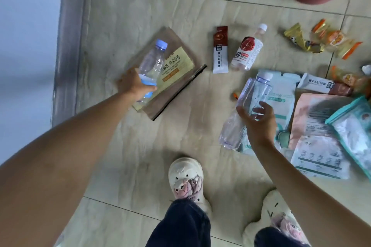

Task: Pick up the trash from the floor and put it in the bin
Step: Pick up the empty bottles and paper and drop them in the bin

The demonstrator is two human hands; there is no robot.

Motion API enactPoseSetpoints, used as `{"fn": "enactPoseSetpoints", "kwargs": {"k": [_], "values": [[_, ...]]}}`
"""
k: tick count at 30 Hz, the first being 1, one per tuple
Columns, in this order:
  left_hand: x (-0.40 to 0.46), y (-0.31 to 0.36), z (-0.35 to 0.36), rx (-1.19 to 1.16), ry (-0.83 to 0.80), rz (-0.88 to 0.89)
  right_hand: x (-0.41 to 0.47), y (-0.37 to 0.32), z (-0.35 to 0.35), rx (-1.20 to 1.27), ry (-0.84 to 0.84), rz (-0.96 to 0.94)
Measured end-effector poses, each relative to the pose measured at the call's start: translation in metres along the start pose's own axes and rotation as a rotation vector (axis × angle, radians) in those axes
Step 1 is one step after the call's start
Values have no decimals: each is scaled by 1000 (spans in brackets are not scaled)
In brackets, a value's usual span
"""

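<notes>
Picking-up step, with left hand wrapped around blue-cap bottle above brown bag, right hand half-open on clear bottle right of it; next, bin, unseen.

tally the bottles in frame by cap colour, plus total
Blue cap: 1, the clear bottle gripped by the left hand.
Pale lavender cap: 1, the clear bottle under the right hand.
White cap: 1, the pink drink bottle lying on the floor.
Total: 3 bottles.
</notes>
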State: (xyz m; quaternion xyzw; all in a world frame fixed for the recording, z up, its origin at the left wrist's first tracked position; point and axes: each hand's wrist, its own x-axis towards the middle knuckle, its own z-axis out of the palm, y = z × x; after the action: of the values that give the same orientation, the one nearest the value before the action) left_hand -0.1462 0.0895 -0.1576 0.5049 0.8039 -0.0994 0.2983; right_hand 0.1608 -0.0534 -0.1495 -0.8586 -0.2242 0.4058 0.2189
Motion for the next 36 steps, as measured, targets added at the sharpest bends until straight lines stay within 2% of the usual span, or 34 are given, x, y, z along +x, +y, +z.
{"fn": "enactPoseSetpoints", "kwargs": {"k": [4, 6, 8, 10, 14, 16, 19, 22, 25, 30, 36], "values": [[42, -18, -5, 262, -78, 76, 25, -21, 10, 47, 21, -47], [55, -22, 1, 211, -127, 72, 32, -22, 17, 72, 22, -38], [61, -27, 10, 51, -191, 42, 31, -18, 25, 92, 17, -23], [60, -30, 18, -81, -179, 25, 25, -12, 31, 81, 13, -31], [41, -35, 27, -16, -66, 56, 4, 4, 36, -16, -16, -48], [23, -35, 30, -21, -102, 49, -5, 9, 33, -41, -14, -40], [-6, -28, 35, -155, -214, -26, -17, 10, 24, -64, -26, -11], [-41, -12, 36, -220, -256, -134, -27, 1, 3, -73, -40, 31], [-69, 11, 26, -327, -235, -152, -33, -17, -28, -59, -73, 67], [-111, 66, -32, -520, -283, -36, -35, -57, -101, 42, -162, 133], [-158, 166, -114, -583, -263, 127, -29, -109, -193, 256, -297, 300]]}}
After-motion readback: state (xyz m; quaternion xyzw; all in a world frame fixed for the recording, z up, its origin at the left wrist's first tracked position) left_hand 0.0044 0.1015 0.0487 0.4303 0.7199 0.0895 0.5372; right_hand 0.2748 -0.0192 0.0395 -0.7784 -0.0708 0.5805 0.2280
